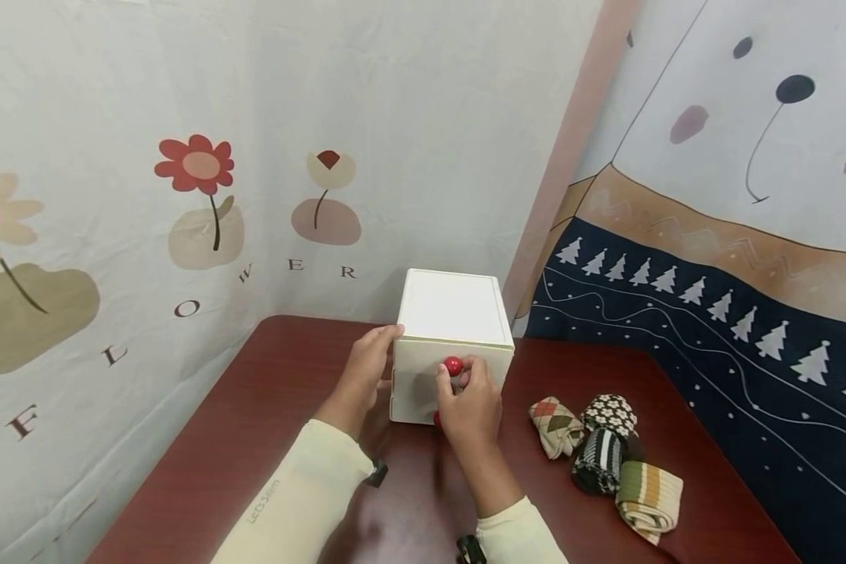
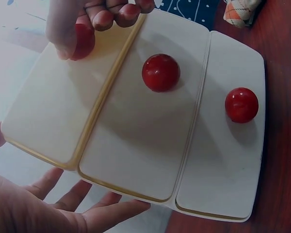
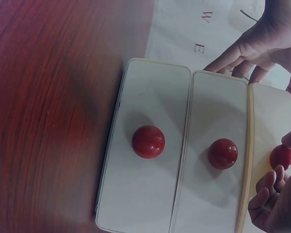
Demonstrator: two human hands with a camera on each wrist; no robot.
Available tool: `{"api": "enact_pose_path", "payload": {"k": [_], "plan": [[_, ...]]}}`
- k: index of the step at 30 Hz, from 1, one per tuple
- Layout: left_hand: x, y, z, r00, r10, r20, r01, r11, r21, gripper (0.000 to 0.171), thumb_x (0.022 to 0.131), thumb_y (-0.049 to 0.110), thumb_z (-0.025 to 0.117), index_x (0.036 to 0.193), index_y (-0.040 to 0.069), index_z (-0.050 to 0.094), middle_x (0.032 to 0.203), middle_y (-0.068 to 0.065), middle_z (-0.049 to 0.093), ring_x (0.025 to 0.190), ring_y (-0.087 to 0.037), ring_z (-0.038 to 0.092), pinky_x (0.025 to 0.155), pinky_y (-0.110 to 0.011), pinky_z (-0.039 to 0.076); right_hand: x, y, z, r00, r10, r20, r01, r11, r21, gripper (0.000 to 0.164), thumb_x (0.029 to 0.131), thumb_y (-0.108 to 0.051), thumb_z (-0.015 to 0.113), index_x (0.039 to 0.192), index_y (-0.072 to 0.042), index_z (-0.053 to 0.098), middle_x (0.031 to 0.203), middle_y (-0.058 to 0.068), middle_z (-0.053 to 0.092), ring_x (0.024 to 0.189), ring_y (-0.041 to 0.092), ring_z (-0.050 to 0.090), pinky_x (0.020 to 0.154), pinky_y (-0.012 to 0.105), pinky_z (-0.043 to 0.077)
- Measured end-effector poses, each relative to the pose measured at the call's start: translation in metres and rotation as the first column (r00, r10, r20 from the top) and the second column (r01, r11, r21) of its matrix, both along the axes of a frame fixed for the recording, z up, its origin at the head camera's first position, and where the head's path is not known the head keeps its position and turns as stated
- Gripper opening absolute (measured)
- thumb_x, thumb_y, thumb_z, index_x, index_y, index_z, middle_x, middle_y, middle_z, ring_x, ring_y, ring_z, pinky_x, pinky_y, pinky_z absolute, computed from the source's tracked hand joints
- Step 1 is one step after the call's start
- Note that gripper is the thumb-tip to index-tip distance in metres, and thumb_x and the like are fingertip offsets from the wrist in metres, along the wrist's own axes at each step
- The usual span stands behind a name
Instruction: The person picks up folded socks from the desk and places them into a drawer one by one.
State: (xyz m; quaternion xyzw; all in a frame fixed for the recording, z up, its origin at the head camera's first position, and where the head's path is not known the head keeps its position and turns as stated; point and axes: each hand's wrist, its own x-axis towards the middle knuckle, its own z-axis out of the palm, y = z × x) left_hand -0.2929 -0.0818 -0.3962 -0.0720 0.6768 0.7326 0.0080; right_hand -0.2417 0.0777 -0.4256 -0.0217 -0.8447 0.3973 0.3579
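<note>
A small white drawer cabinet (image 1: 454, 309) stands on the table, its front showing three stacked drawers with round red knobs in the wrist views. My right hand (image 1: 471, 403) pinches the top drawer's red knob (image 3: 281, 158) between thumb and fingers. That top drawer (image 2: 53, 107) appears almost flush with the drawer below. My left hand (image 1: 366, 364) rests against the cabinet's left side, thumb near the top edge and fingers extended along the side wall (image 2: 53, 204). The middle knob (image 2: 161, 73) and bottom knob (image 2: 241, 105) are untouched.
Several rolled socks lie on the dark red table (image 1: 289, 368) right of the cabinet: an argyle one (image 1: 557, 427), a floral one (image 1: 609, 413), a black-and-white striped one (image 1: 598, 464) and a green-and-yellow one (image 1: 650, 500). Printed fabric hangs behind the table and along its right side.
</note>
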Motion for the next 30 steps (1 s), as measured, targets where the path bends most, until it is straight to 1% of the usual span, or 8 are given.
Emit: {"api": "enact_pose_path", "payload": {"k": [6, 10, 13, 17, 21, 25, 27, 30], "plan": [[0.000, 0.003, 0.001, 1.000, 0.017, 0.017, -0.017, 1.000, -0.007, 0.053, 0.103, 0.048, 0.063, 0.142, 0.012, 0.066, 0.141, -0.017, 0.065, 0.131, -0.034, 0.059, 0.102, -0.061, 0.056, 0.009, 0.003, 0.000, 1.000, 0.007, 0.015, -0.007, 1.000, 0.009, 0.028, 0.091, -0.025, 0.085, 0.101, -0.005, 0.067, 0.076, 0.007, 0.057, 0.067, 0.017, 0.052, 0.061, 0.033, 0.043], [0.001, 0.003, 0.000, 1.000, 0.023, 0.007, -0.023, 1.000, 0.008, 0.053, 0.104, 0.046, 0.062, 0.141, 0.010, 0.065, 0.145, -0.018, 0.062, 0.137, -0.034, 0.056, 0.106, -0.065, 0.054, 0.016, 0.005, 0.002, 0.999, 0.008, 0.032, -0.009, 1.000, 0.029, 0.030, 0.089, -0.028, 0.086, 0.099, -0.007, 0.067, 0.073, 0.007, 0.057, 0.064, 0.015, 0.049, 0.059, 0.030, 0.041], [0.001, 0.003, 0.000, 1.000, 0.023, -0.007, -0.023, 1.000, 0.015, 0.053, 0.105, 0.046, 0.061, 0.141, 0.008, 0.064, 0.150, -0.018, 0.059, 0.141, -0.035, 0.053, 0.108, -0.069, 0.052, 0.023, 0.006, 0.004, 0.999, 0.007, 0.038, -0.009, 0.999, 0.048, 0.029, 0.088, -0.029, 0.085, 0.097, -0.007, 0.068, 0.070, 0.004, 0.054, 0.063, 0.013, 0.046, 0.057, 0.029, 0.039], [0.001, 0.004, -0.002, 1.000, 0.022, -0.013, -0.022, 1.000, 0.010, 0.053, 0.105, 0.046, 0.061, 0.142, 0.008, 0.064, 0.149, -0.018, 0.060, 0.139, -0.035, 0.054, 0.106, -0.068, 0.053, 0.034, 0.008, 0.006, 0.999, 0.016, 0.036, -0.018, 0.998, 0.053, 0.029, 0.087, -0.028, 0.086, 0.096, -0.007, 0.070, 0.067, 0.000, 0.049, 0.060, 0.011, 0.043, 0.055, 0.028, 0.037], [0.001, 0.004, -0.003, 0.999, 0.035, -0.016, -0.035, 0.999, 0.002, 0.052, 0.105, 0.046, 0.062, 0.140, 0.009, 0.066, 0.140, -0.018, 0.064, 0.129, -0.032, 0.058, 0.097, -0.058, 0.056, 0.044, 0.008, 0.007, 0.999, 0.025, 0.027, -0.026, 0.998, 0.065, 0.028, 0.086, -0.027, 0.088, 0.096, -0.007, 0.071, 0.065, -0.002, 0.046, 0.059, 0.009, 0.041, 0.054, 0.026, 0.037], [0.001, 0.004, -0.003, 0.998, 0.056, -0.022, -0.056, 0.998, -0.001, 0.048, 0.104, 0.045, 0.063, 0.135, 0.008, 0.069, 0.123, -0.014, 0.069, 0.110, -0.026, 0.064, 0.082, -0.043, 0.057, 0.053, 0.009, 0.006, 1.000, 0.024, 0.005, -0.024, 0.996, 0.080, 0.027, 0.084, -0.026, 0.089, 0.093, -0.008, 0.071, 0.064, -0.004, 0.045, 0.058, 0.008, 0.040, 0.054, 0.025, 0.036], [0.001, 0.004, -0.002, 0.998, 0.065, -0.023, -0.065, 0.998, 0.007, 0.046, 0.104, 0.044, 0.064, 0.131, 0.008, 0.070, 0.116, -0.011, 0.070, 0.102, -0.023, 0.065, 0.076, -0.039, 0.058, 0.057, 0.009, 0.005, 1.000, 0.021, -0.010, -0.020, 0.996, 0.087, 0.027, 0.083, -0.027, 0.089, 0.092, -0.008, 0.071, 0.064, -0.006, 0.044, 0.058, 0.007, 0.039, 0.054, 0.025, 0.035], [0.000, 0.004, -0.001, 0.998, 0.068, -0.018, -0.067, 0.998, 0.016, 0.044, 0.103, 0.044, 0.064, 0.129, 0.009, 0.070, 0.113, -0.009, 0.070, 0.098, -0.020, 0.066, 0.073, -0.037, 0.059, 0.062, 0.010, 0.004, 0.999, 0.013, -0.037, -0.009, 0.995, 0.103, 0.028, 0.082, -0.028, 0.088, 0.091, -0.009, 0.070, 0.063, -0.007, 0.043, 0.058, 0.005, 0.038, 0.054, 0.025, 0.033]]}}
